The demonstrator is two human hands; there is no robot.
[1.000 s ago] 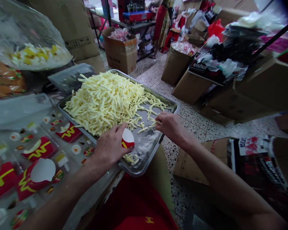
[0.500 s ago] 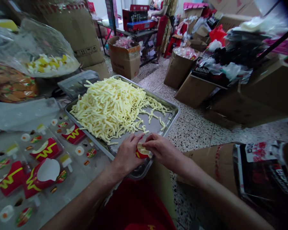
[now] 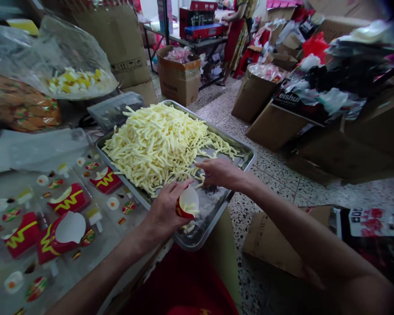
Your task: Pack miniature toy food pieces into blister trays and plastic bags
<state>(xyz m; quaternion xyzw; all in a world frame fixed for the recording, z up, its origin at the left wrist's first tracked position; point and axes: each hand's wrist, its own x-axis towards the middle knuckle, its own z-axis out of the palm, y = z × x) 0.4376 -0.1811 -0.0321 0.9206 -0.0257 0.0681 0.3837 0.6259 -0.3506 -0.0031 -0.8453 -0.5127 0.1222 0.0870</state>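
Observation:
My left hand (image 3: 167, 205) is closed around a small red-and-yellow fry box (image 3: 189, 202), tilted with its white inside facing up. A few pale pieces show inside the box. My right hand (image 3: 218, 173) hovers low over the metal tray (image 3: 244, 164), its index finger stretched out to the near right edge of a heap of pale yellow toy fries (image 3: 160, 140). Its other fingers are partly bent and partly hidden, and I see nothing held in them.
To the left, clear plastic packs (image 3: 113, 203) hold small toy foods, several with red fry boxes (image 3: 70, 199). Behind them lies a clear bag of yellow-and-white pieces (image 3: 75, 81). Cardboard boxes (image 3: 179, 76) stand on the speckled floor, and a person (image 3: 234, 35) is by a red machine (image 3: 198, 22).
My right hand has left the fry box and moved forward to the heap's edge. The box, still in my left hand, has tipped so its opening shows more. The view has shifted slightly.

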